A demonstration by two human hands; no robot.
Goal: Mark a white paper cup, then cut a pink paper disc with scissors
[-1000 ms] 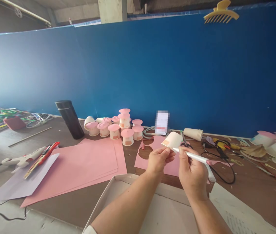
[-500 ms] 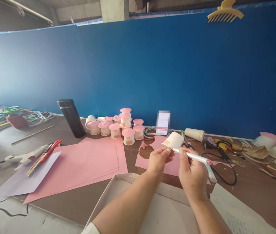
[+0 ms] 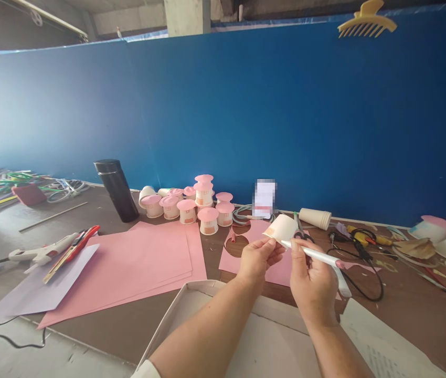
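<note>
A white paper cup with a small orange patch near its rim is tilted, bottom up, in my left hand, whose fingers and thumb grip the rim. My right hand is closed around a white pen with a pinkish end. The pen's tip points at the lower side of the cup; whether it touches I cannot tell. Behind the hands lies a pink sheet with round cut-outs. Scissors show partly, just past my right hand.
Several decorated cups with pink paper tops stand at the back, beside a black flask. Pink sheets, a glue gun and a utility knife lie left. An open box is under my arms. Stacked cups and cables lie right.
Almost nothing differs. The view has shifted very slightly; both hands keep hold of the cup and the pen in nearly the same pose.
</note>
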